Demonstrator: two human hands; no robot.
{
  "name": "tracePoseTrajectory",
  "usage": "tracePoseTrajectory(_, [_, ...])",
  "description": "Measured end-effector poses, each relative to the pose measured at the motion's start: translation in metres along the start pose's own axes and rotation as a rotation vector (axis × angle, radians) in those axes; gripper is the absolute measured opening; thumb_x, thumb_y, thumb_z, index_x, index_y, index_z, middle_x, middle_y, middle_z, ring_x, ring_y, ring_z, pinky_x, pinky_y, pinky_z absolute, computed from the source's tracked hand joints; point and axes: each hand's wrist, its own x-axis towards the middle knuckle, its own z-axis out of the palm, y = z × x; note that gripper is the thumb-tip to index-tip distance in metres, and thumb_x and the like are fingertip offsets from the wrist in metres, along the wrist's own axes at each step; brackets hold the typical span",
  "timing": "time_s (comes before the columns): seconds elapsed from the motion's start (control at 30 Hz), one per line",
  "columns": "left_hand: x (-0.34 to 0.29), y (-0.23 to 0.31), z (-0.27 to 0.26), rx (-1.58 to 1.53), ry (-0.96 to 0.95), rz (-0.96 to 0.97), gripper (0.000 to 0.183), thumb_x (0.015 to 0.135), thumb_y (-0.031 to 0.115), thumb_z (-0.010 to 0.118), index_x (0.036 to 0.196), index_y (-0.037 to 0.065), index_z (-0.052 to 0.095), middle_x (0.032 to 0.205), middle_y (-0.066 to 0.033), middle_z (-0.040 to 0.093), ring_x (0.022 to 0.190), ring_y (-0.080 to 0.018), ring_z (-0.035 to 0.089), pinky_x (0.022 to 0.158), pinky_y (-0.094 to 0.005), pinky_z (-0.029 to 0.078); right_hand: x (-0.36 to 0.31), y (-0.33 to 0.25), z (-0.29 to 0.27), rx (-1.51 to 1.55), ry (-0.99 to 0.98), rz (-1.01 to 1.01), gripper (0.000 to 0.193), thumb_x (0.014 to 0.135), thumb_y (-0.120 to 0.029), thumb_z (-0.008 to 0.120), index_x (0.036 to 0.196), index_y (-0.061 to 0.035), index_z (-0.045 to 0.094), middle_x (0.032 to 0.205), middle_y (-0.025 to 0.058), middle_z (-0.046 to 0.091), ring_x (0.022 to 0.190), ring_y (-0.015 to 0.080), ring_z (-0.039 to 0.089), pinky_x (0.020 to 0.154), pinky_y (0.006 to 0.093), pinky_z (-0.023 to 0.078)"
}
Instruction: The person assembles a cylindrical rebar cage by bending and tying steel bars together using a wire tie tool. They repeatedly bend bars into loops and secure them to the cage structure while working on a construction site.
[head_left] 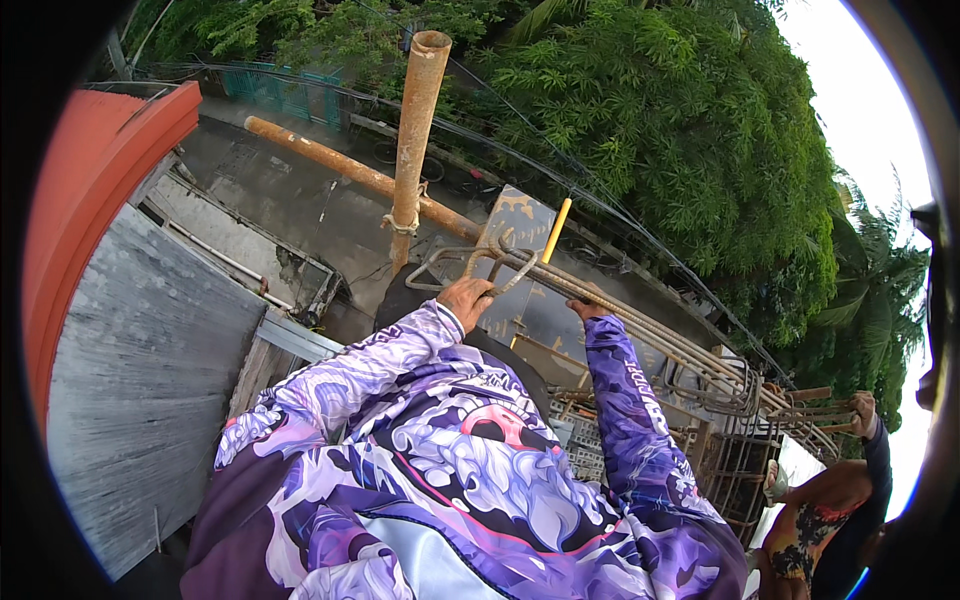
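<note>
My left hand [467, 301] is closed on a bent steel stirrup [440, 270], near the end of a bundle of ribbed rebar [640, 320]. Further right, my right hand [592, 301] has its fingers curled round the near edge of that bundle; some fingertips are hidden. The bars slant away to the right, where several more stirrups [735, 388] hang close together round them. Just beyond my left hand, the bar ends lie beside a rusty horizontal pipe [350, 175]. An upright rusty pipe [417, 120] is tied to it with wire.
A grey sheet-metal roof [150, 380] and a red roof edge [110, 170] lie at left. A dark panel [515, 230] and a yellow pole [557, 230] stand beyond the bars. Another person's hand [862, 412] holds bars at far right. Cables cross above the street far below.
</note>
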Motion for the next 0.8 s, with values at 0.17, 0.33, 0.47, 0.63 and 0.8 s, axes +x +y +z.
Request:
tracePoseTrajectory(0.17, [-0.003,-0.007,0.000,0.084,-0.076,0.055,0.032,0.075,0.008,0.064,0.105,0.003,0.052,0.097,-0.0158,0.058,0.095,-0.0352,0.053,0.083,-0.0412,0.044,0.003,-0.003,0.004,0.038,-0.017,0.078,0.056,0.068,-0.036,0.075,0.112,-0.0093,0.053,0.111,0.0147,0.059,0.108,0.0339,0.054,0.092,0.0435,0.043])
tracePoseTrajectory(0.33, [-0.018,-0.050,-0.004,0.309,-0.048,-0.043,0.043,0.069,0.000,0.065,0.108,0.011,0.050,0.101,-0.0136,0.050,0.095,-0.0353,0.053,0.082,-0.0417,0.046,0.000,-0.013,0.003,0.186,0.073,-0.026,0.050,0.066,-0.031,0.079,0.103,-0.0070,0.056,0.096,0.0138,0.065,0.095,0.0334,0.061,0.083,0.0404,0.048])
tracePoseTrajectory(0.47, [-0.016,-0.047,-0.006,0.212,-0.028,-0.036,0.040,0.068,0.002,0.067,0.104,0.009,0.051,0.096,-0.0134,0.051,0.090,-0.0328,0.056,0.075,-0.0394,0.047,0.003,-0.009,0.007,0.071,0.083,0.015,0.049,0.066,-0.031,0.079,0.103,-0.0076,0.056,0.096,0.0134,0.065,0.095,0.0331,0.061,0.084,0.0404,0.048])
tracePoseTrajectory(0.63, [-0.002,-0.052,-0.017,0.322,-0.102,0.191,0.034,0.070,0.007,0.069,0.099,0.008,0.051,0.090,-0.0110,0.054,0.082,-0.0312,0.058,0.069,-0.0369,0.049,0.004,-0.005,0.008,0.054,0.090,0.030,0.049,0.066,-0.032,0.079,0.103,-0.0083,0.057,0.096,0.0129,0.065,0.095,0.0328,0.061,0.084,0.0405,0.047])
tracePoseTrajectory(0.8, [0.018,-0.042,-0.025,0.351,-0.127,0.177,0.035,0.075,0.012,0.066,0.104,0.006,0.048,0.086,-0.0131,0.054,0.078,-0.0321,0.059,0.066,-0.0385,0.050,0.006,-0.006,0.008,0.041,0.098,0.034,0.049,0.066,-0.033,0.079,0.103,-0.0091,0.057,0.096,0.0124,0.065,0.095,0.0325,0.061,0.085,0.0406,0.047])
